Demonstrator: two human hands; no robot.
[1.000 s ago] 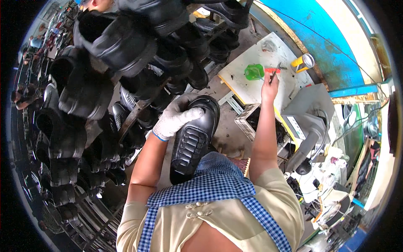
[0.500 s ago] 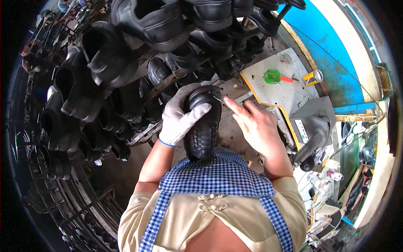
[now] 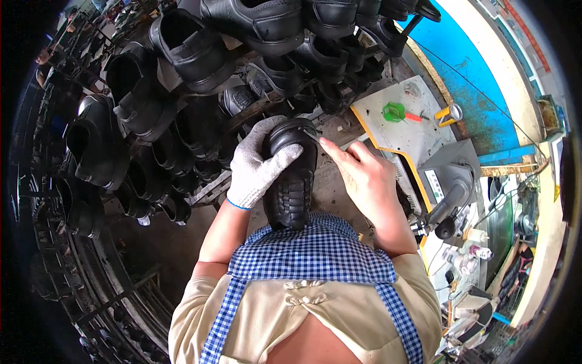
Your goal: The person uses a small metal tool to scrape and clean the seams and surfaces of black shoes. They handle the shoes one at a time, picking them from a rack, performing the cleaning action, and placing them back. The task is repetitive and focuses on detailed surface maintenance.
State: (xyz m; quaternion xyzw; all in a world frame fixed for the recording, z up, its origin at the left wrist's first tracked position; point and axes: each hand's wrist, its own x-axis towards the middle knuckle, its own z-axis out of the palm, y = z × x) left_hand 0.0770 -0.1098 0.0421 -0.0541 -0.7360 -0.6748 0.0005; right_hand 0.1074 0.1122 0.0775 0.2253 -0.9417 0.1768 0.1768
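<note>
A black shoe [image 3: 290, 197] with a woven-looking upper stands lengthwise before me, its near end against my checked apron [image 3: 312, 252]. My left hand [image 3: 259, 167], in a white knit glove, grips its far end, thumb across the upper and fingers wrapped round the left side. To the right of the shoe, my bare right hand [image 3: 367, 182] is closed, its index finger pointing at the shoe's far right edge. A thin, slim tool [image 3: 313, 137] runs from those fingertips to that edge; its exact kind is too small to make out.
Racks of black shoes [image 3: 194, 57] fill the far and left side, close to my left hand. At the right are a white board [image 3: 397, 124] with a green cup-like thing [image 3: 393, 111], a yellow tape roll [image 3: 449, 115], and a grey machine [image 3: 451, 176].
The shoe and both hands have shifted only slightly. My right fingertips are a little higher along the shoe's edge. The surrounding racks sit differently in the picture as the view has moved.
</note>
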